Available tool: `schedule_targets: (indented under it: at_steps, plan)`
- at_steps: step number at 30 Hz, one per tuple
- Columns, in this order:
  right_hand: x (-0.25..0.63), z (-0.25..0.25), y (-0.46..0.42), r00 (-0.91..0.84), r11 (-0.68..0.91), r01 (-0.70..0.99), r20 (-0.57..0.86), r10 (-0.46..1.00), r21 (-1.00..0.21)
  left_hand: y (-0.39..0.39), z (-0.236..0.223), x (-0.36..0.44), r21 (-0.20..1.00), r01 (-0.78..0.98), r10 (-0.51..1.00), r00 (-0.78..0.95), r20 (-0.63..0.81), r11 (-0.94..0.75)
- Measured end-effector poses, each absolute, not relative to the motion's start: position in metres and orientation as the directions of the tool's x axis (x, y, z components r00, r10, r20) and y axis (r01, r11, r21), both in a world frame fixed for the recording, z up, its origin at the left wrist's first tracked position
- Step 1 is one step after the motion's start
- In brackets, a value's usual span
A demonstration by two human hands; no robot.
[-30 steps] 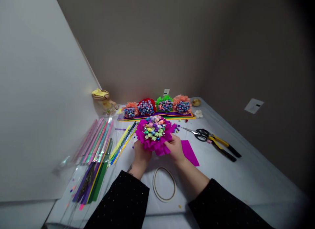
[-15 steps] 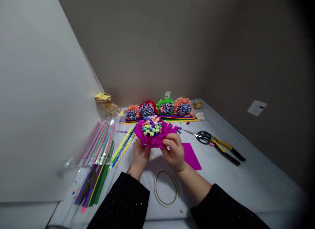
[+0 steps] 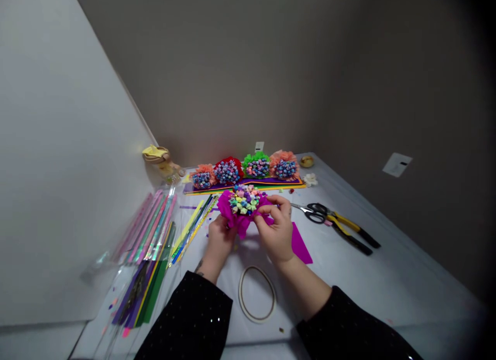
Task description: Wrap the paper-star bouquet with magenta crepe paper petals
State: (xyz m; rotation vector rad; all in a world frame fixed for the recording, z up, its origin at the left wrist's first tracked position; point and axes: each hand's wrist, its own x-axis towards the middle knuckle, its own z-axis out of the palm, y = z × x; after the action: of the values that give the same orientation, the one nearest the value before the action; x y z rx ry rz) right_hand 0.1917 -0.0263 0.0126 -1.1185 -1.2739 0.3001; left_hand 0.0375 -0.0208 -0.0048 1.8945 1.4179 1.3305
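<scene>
Head view, around: I've got scissors (image 3: 314, 214) and yellow-handled pliers (image 3: 349, 230) right, cellophane strips (image 3: 147, 225) left, finished bouquets (image 3: 244, 170) ahead.
Bouquet: the magenta-wrapped paper-star bouquet (image 3: 243, 207) sits between both hands.
Hands: left hand (image 3: 219, 241) grips underneath; right hand (image 3: 276, 231) pinches the crepe.

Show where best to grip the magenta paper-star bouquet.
Take the gathered magenta crepe paper from below, on the near side, as the left hand does: the paper stars crowd the top and look crushable, while the paper bunches beneath them.
</scene>
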Motion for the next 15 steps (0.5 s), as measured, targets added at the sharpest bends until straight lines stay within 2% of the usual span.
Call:
schedule_targets:
  at_steps: [4,10,15]
  plan:
    - [0.1894,0.0119,-0.0274,0.364,0.456,0.345,0.564,0.741,-0.821,-0.0202,-0.01,0.0344,0.713,0.556,0.869,0.037,0.493,-0.428]
    - [0.1891,0.0149,-0.0328,0.299,0.532,0.526,0.73,0.615,-0.664,-0.0215,-0.0075,0.0403,0.837,0.448,0.917,-0.087,0.39,-0.313]
    - [0.1872,0.0149,-0.0362,0.131,0.612,0.369,0.691,0.711,-0.7,-0.0232,-0.0021,0.0441,0.899,0.378,0.919,-0.229,0.322,-0.221]
